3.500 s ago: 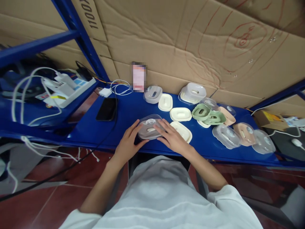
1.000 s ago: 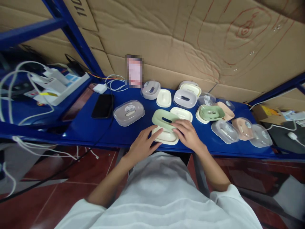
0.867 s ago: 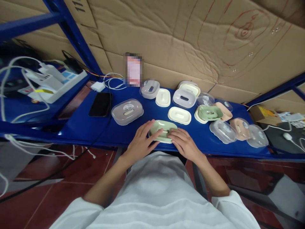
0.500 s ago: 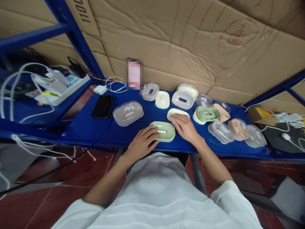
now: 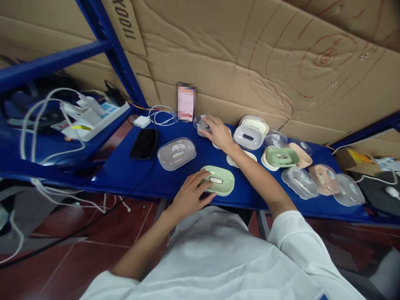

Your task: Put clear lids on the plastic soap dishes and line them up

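My left hand (image 5: 192,192) lies with spread fingers over the left end of a green oval soap dish (image 5: 226,177). A short pale bar sits in its middle slot. My right hand (image 5: 218,130) reaches to the back, its fingers apart over a greyish soap box with a clear lid (image 5: 199,125). The fingers and palm cover most of that box. Under the right wrist a cream piece (image 5: 229,132) is partly hidden. Below my right forearm lies another cream tray (image 5: 236,159), also partly covered. A lidded grey soap box (image 5: 176,154) stands left of the green dish.
At right stand a green dish (image 5: 283,156), clear lids (image 5: 300,182) and a peach box (image 5: 324,179). A lilac tray (image 5: 248,137) leans by cream pieces. A black phone (image 5: 143,143), cables and a power strip (image 5: 100,121) lie left. Cardboard (image 5: 218,62) walls the back.
My right hand has left the cream tray and moved back and left to the lidded greyish box. My left hand stays at the green dish. The view has shifted slightly.
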Motion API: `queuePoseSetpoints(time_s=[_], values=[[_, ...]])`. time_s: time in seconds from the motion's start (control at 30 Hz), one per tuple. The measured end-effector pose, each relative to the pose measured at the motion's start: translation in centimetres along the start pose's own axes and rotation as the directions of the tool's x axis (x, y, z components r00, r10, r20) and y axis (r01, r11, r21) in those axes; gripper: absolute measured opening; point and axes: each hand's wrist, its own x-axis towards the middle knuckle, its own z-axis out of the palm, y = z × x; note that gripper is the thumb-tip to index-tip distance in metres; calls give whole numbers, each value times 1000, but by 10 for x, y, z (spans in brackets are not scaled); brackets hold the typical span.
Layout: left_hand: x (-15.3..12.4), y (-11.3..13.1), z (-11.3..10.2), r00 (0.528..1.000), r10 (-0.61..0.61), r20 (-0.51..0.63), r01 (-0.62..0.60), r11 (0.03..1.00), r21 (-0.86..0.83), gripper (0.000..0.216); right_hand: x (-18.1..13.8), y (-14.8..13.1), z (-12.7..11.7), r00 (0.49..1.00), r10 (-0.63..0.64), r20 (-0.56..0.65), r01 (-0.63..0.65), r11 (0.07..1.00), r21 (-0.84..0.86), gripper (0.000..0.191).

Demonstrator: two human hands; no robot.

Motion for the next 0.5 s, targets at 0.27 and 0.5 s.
queuePoseSetpoints(time_s=[0.27, 0.5], values=[[-4, -7, -2, 991, -128, -43, 123, 986, -115, 80, -177, -21, -66, 995, -103, -13, 102, 941, 321, 52], [-2, -12, -3, 999, -32, 39, 33, 999, -35, 58, -229, -36, -55, 982, -164, 94, 120, 925, 360, 45]])
